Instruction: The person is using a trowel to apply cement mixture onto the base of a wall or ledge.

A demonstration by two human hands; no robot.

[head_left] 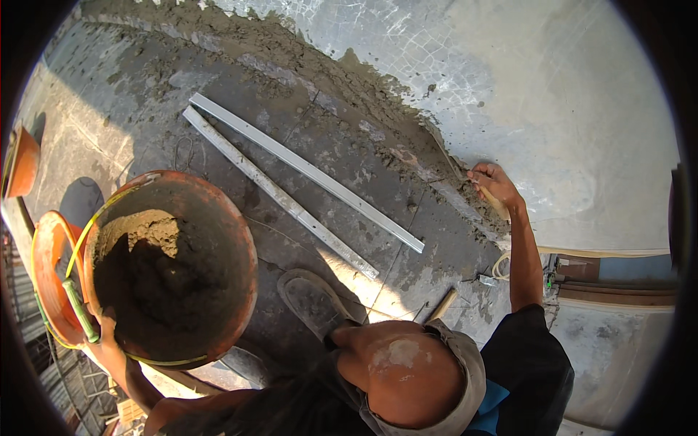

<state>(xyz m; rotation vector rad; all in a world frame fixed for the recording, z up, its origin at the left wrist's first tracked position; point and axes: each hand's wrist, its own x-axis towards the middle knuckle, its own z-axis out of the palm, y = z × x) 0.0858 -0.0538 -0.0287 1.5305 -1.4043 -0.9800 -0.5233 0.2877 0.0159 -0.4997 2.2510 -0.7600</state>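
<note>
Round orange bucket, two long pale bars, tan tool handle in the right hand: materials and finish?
Round orange bucket: probably plastic or rubber; matte, scuffed rim.
Upper long silvery bar: likely aluminium; straight lengthwise ridges, slight sheen.
Lower long grey-white bar: possibly metal too; dull, spattered surface leaves it open.
Tan tool handle: likely wood, judging by colour; grain unreadable.

Pretty contrasty shot. Hard sun blows out patches of the floor (87, 127) toward its left edge, plus a bright sliver by the lower ends of the pale bars (308, 171), while most of it sits in shade. Worst bit is the bucket (247, 251): one sunlit lump of mortar (142, 227), the rest nearly black. The grey wall (582, 109) gets softer light with a mild sheen. Focus seems decent mid-floor; straight lines bow toward the black fisheye rim.
</note>
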